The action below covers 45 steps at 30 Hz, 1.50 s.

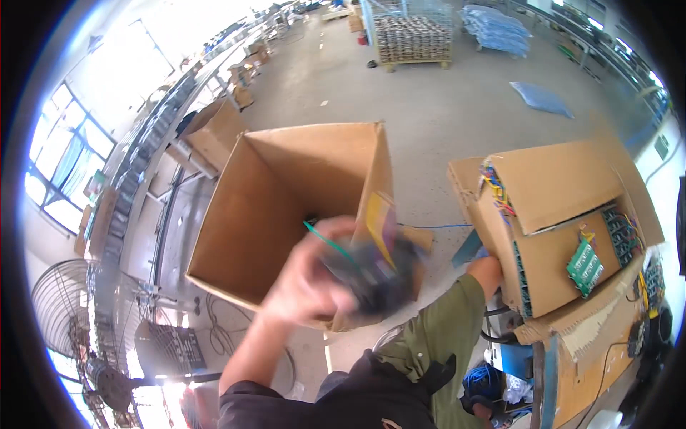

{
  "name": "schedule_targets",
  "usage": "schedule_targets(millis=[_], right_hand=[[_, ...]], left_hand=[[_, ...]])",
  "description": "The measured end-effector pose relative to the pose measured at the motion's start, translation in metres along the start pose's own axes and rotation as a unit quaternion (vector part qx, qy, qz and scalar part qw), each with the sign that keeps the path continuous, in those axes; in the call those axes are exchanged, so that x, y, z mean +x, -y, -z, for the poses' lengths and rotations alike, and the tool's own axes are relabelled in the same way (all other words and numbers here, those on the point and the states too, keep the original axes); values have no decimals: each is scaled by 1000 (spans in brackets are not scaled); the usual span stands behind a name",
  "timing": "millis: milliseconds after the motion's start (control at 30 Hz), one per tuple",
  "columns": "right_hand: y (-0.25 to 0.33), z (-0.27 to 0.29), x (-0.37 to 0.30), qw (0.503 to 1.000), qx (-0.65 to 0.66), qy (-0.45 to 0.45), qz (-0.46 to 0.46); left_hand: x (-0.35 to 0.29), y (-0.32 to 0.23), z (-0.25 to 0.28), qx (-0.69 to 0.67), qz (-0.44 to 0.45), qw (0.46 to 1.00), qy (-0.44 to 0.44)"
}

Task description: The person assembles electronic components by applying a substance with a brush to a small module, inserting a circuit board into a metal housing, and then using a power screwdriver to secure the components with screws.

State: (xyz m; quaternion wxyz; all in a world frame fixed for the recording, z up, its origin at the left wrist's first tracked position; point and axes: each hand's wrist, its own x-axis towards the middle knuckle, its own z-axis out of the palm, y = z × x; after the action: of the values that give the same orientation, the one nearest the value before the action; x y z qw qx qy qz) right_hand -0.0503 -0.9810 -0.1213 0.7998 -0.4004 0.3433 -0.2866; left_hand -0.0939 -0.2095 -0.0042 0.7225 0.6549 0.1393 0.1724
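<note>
My left hand is raised over the near right edge of a tall, open cardboard box. Its fingers are closed on a dark object with coloured wires, too smeared by motion to tell its exact kind. Green, yellow and purple strands stick out from this object. A small dark thing shows deep in the box, mostly hidden behind my hand. I do not see my right hand anywhere in the picture.
To the right, another cardboard box holds wired circuit boards, with a green board on its cardboard. A wire-cage fan stands at the left, below a long bench line. Farther off are a loaded pallet and blue bags.
</note>
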Motion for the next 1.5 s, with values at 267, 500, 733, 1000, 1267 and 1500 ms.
schedule_targets(millis=[267,500,733,1000,1267,1500], right_hand=[[2,23,81,978,-96,99,-155],[9,75,115,948,64,153,-271],[-26,-19,42,964,17,15,-264],[-7,-16,-107,996,-66,19,-60],[-51,-70,-170,976,-177,23,122],[-4,-186,-294,800,239,428,346]], left_hand=[[66,201,252,524,256,800,-139],[74,495,203,619,266,680,290],[130,465,229,698,272,601,279],[196,227,211,871,241,387,186],[163,-35,-143,442,-369,791,205],[224,88,-367,515,-532,577,345]])
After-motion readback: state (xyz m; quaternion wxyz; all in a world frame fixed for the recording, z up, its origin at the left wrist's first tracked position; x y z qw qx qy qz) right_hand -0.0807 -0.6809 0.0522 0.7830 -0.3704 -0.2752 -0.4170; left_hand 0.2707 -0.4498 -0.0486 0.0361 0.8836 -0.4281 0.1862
